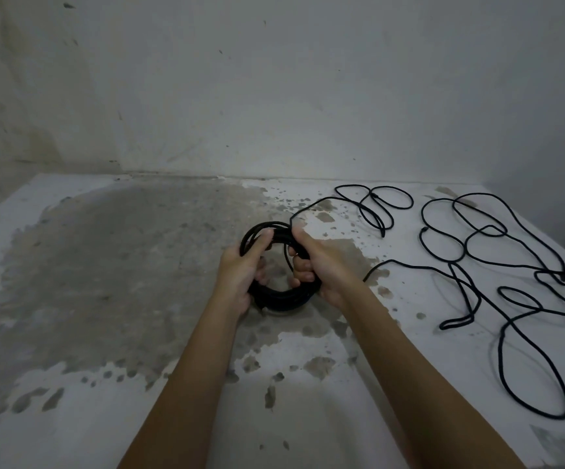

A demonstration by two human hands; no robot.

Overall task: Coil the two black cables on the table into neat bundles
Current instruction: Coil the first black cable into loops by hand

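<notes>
A round bundle of black cable (279, 296) is held just above the middle of the table. My left hand (240, 269) grips its left side, thumb lying along the top loops. My right hand (318, 265) grips the right side, fingers curled through the ring. From the top of the bundle a loose tail of the same cable (369, 211) runs back and to the right in a few loops on the table. A second black cable (511, 272) lies uncoiled in wide tangled loops on the right part of the table.
The table (105, 418) is white with a large worn grey patch on its left and middle. A stained white wall (274, 96) stands right behind it. The table's right edge is near the loose cable.
</notes>
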